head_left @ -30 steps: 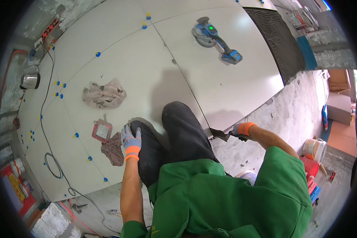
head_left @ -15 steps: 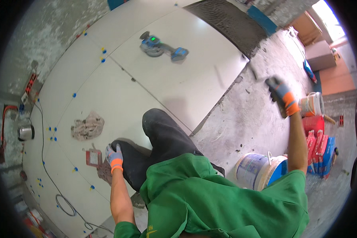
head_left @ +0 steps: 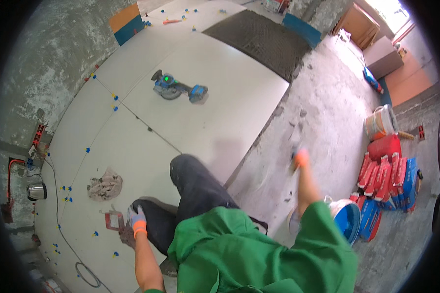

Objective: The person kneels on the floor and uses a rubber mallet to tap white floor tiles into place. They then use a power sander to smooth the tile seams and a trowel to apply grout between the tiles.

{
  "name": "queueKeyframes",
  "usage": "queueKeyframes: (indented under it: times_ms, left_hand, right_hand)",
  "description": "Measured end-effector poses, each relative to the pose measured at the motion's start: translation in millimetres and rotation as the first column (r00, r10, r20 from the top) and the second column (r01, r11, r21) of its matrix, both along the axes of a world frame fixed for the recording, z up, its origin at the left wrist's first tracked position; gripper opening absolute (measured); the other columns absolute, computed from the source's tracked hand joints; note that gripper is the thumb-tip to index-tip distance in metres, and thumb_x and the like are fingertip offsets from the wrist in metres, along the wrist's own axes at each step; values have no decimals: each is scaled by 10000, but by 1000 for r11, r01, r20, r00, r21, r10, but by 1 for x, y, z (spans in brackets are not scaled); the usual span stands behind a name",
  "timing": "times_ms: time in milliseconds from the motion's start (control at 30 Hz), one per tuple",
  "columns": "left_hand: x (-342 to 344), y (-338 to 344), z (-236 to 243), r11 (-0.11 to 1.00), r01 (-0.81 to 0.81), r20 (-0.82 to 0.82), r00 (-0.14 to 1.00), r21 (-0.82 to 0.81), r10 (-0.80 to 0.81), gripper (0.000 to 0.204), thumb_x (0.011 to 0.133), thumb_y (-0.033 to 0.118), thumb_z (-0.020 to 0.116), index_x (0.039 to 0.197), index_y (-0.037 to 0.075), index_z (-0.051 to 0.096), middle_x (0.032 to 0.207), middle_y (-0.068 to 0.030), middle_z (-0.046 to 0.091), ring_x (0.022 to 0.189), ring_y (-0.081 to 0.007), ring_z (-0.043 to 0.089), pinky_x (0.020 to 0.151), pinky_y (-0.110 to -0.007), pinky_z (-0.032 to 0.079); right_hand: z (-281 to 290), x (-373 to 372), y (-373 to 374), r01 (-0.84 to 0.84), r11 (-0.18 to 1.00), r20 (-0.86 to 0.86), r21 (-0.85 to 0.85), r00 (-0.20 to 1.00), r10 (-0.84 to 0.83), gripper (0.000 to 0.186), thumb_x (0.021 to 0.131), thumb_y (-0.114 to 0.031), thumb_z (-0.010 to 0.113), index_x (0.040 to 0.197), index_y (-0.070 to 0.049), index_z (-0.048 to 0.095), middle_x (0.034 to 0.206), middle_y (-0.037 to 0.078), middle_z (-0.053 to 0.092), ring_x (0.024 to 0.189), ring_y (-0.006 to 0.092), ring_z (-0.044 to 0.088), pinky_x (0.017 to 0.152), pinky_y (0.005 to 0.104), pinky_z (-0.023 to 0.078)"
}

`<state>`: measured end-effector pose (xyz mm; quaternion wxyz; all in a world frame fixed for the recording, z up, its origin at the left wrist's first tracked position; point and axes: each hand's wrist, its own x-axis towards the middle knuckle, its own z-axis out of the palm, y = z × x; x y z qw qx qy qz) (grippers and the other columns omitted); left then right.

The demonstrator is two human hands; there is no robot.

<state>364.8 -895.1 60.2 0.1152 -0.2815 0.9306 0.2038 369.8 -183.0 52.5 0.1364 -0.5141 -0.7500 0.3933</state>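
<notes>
My left hand (head_left: pixel 137 219), in a grey glove with an orange cuff, rests with fingers laid over my bent left knee. Just left of it, a red square-framed tool (head_left: pixel 115 221) lies on a large pale tile (head_left: pixel 146 166). My right hand (head_left: pixel 298 159), gloved the same way, is over the bare concrete right of the tile edge. Motion smears its fingers, and whether they hold anything is unclear. A blue battery-powered tile vibrator (head_left: pixel 178 89) with a round base and a lit green display sits on the far tile (head_left: pixel 230 83).
A crumpled dirty cloth (head_left: pixel 105 185) lies on the tiles. Blue and yellow levelling clips (head_left: pixel 87 150) stand along the joints, and a cable (head_left: pixel 58 205) runs at left. Dark ridged mortar (head_left: pixel 259 39) lies beyond. At right are a blue-lined bucket (head_left: pixel 346 222), red bags (head_left: pixel 384 173) and another bucket (head_left: pixel 380 122).
My right hand has swept down and inward, nearer my body. My left hand stays on the knee. The view has shifted, bringing more of the far floor and wall into sight.
</notes>
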Motion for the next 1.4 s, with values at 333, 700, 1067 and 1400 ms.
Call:
queueKeyframes:
  times_ms: [333,700,1067,1400]
  left_hand:
    - [-11,13,-1,995,36,77,997,-90,-29,610,825,409,532,1291,30,429,1314,-189,448,1230,-330,403,1035,-416,308]
    - [-46,-2,9,992,-122,118,986,11,120,650,816,408,560,1337,63,383,1385,-162,371,1298,-332,304,1071,-418,261]
    - [-193,-147,-82,762,-611,95,763,-214,639,971,645,412,766,1400,58,269,1423,-186,305,1309,-321,308,1040,-406,317]
    - [-214,-129,51,692,-104,-306,843,715,442,276,797,0,543,1066,-46,578,971,-124,653,916,-177,617,810,-274,480]
  right_hand:
    - [-133,154,-142,380,844,181,-379,925,-335,240,786,-197,649,777,-66,448,558,77,470,388,224,474,363,384,459]
    - [-130,143,-71,333,776,728,-536,648,225,215,797,-302,596,796,-96,535,676,88,533,592,241,534,577,438,478]
    - [-88,-56,-150,-271,849,239,-453,881,408,144,905,-248,529,926,-111,568,679,11,551,490,119,516,397,263,417]
    - [-96,-329,-280,-696,683,258,222,717,647,339,871,-198,562,1148,-2,536,1112,168,595,1018,292,567,882,360,432]
